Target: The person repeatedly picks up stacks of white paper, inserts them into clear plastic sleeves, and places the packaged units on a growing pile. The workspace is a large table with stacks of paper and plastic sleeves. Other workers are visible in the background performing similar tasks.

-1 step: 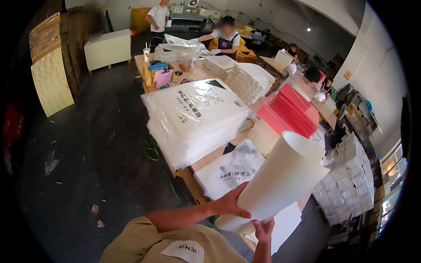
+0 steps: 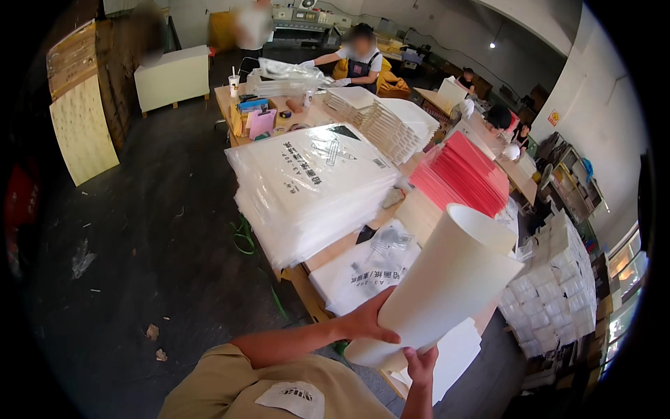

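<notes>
Slanting up from left grip (image 2: 368,322) and right grip (image 2: 421,366) — white roll (image 2: 447,283)

- White paper roll (image 2: 436,290), curled into a wide tube, smooth and plain outside
- Its upper end gapes open, a corner sticking out on the right
- It slants, top leaning right and away, lower part held between left hand (image 2: 371,322) and right hand (image 2: 421,365)

One white paper roll (image 2: 440,290) is at four o'clock, with one left hand (image 2: 371,322) and one right hand (image 2: 421,362) at five. There is one red stack (image 2: 464,174) between two and three o'clock, one straw cup (image 2: 234,87) at eleven
</notes>
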